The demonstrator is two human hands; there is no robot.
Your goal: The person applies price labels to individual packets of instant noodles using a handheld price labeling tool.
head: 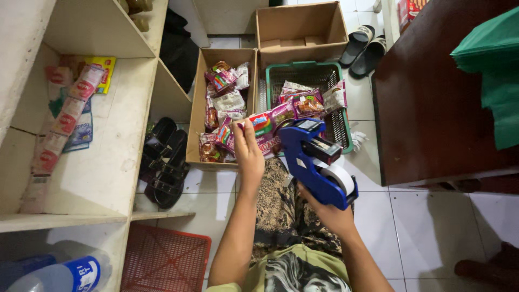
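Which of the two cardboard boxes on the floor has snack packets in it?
The nearer, narrower cardboard box, left of the green basket, is full of snack packets. The wider box behind the basket holds no packets.

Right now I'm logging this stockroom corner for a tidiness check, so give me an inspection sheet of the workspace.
Surface: white tiled floor, person seated on it.
Job's things: blue label gun with a white roll; snack packets held in a fan; more packets in the cardboard box and green basket.
Clutter: black sandals, slippers, red basket, empty box.
Grippers: left hand grips the packets; right hand grips the gun.
Cables: nothing seen.
Surroundings: shelf with sachet strips, bottles below, dark table with green cloth.
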